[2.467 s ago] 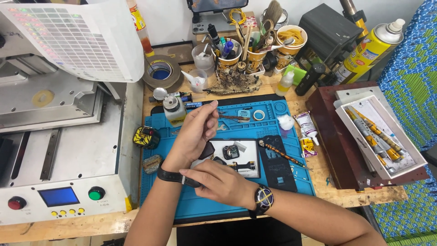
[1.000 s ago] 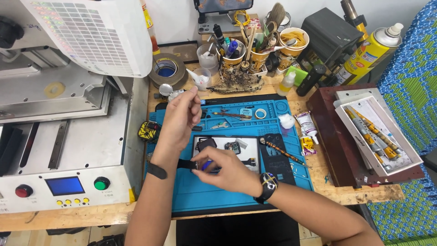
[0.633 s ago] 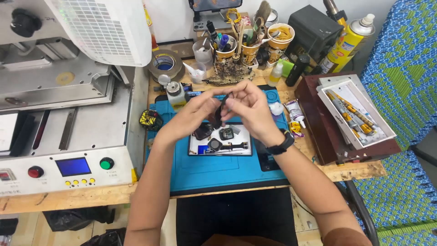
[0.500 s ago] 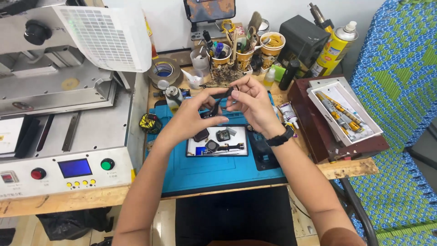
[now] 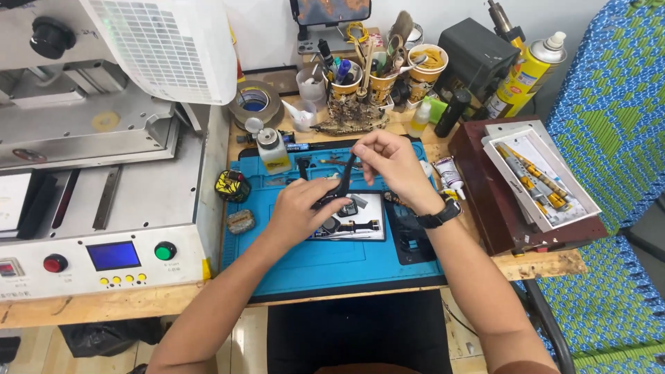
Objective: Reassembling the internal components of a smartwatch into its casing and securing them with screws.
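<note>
The black strap [image 5: 344, 181] runs upright between both hands above the blue mat [image 5: 325, 260]. The right hand [image 5: 388, 161] pinches its upper end with closed fingertips; the left hand [image 5: 305, 208] is closed around its lower end, just above the white tray [image 5: 357, 220]. Compared with half a second earlier, the left hand sits lower and nearer the tray, and the strap stands more steeply.
</note>
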